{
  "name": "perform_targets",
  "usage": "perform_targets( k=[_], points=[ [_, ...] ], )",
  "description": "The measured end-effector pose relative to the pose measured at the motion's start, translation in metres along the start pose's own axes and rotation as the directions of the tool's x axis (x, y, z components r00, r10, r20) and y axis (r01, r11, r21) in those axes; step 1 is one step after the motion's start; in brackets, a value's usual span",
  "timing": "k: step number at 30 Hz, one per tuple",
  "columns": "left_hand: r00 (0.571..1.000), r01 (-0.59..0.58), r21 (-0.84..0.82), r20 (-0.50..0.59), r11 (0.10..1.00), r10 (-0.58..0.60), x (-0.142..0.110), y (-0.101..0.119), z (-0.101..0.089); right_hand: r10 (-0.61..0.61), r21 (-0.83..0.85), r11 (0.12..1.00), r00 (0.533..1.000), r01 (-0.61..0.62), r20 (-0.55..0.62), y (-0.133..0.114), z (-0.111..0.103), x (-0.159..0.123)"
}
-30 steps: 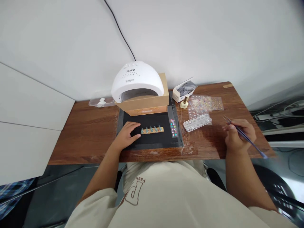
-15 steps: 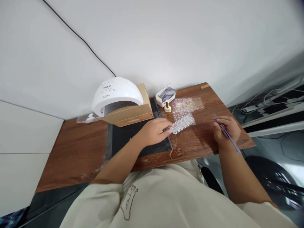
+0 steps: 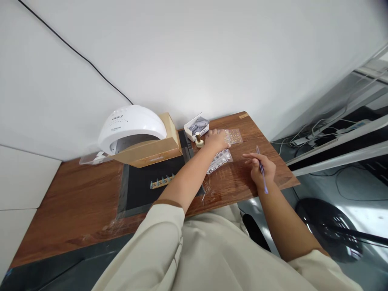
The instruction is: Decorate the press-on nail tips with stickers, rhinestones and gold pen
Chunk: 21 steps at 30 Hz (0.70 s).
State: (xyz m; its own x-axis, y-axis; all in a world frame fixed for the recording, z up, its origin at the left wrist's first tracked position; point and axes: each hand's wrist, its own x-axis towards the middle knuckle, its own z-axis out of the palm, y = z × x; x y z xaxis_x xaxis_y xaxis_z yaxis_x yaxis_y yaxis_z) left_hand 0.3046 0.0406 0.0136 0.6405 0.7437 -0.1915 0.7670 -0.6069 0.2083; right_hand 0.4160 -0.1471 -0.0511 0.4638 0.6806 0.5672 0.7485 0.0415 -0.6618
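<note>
My left hand (image 3: pixel 216 141) lies over the gem sticker sheets (image 3: pixel 235 136), fingers apart and pointing to the wall; whether it presses on them I cannot tell. Just in front of its wrist is a clear compartment case (image 3: pixel 218 161) of small shiny pieces. Purple tweezers (image 3: pixel 262 173) are held in my right hand (image 3: pixel 264 166) above the right part of the table, tips pointing up and away. On the black mat (image 3: pixel 139 194), a strip with several bluish-green false nails (image 3: pixel 162 181) is partly covered by my left forearm.
A white nail lamp (image 3: pixel 133 125) rests on a cardboard box (image 3: pixel 157 151) at the back. A polish bottle (image 3: pixel 199 140) and a white box of grey packets (image 3: pixel 197 126) stand beside my left hand. The wooden table (image 3: pixel 87 194) ends at the right near cables (image 3: pixel 306 137).
My left hand has gone from beside the false nails, past the compartment case, to the sticker sheets. My right hand keeps the tweezers, now more upright. The view has swung right.
</note>
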Motion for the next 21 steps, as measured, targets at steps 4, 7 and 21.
perform_targets(
  k=[4, 7, 21],
  points=[
    [1.0, 0.018, 0.008, 0.015, 1.0, -0.018, 0.005, -0.005, 0.002, 0.002, -0.047, 0.999, 0.994, 0.003, 0.113, 0.0, 0.001, 0.004],
    [1.0, 0.006, 0.019, 0.015, 1.0, -0.006, 0.005, -0.006, -0.001, -0.012, -0.086, 0.996, 0.977, 0.031, 0.215, 0.0, 0.0, 0.017],
    [0.983, -0.155, 0.073, -0.086, 0.985, 0.161, 0.005, -0.004, 0.003, 0.037, -0.318, 0.939, 0.878, 0.133, 0.476, 0.034, 0.038, 0.093]
  ],
)
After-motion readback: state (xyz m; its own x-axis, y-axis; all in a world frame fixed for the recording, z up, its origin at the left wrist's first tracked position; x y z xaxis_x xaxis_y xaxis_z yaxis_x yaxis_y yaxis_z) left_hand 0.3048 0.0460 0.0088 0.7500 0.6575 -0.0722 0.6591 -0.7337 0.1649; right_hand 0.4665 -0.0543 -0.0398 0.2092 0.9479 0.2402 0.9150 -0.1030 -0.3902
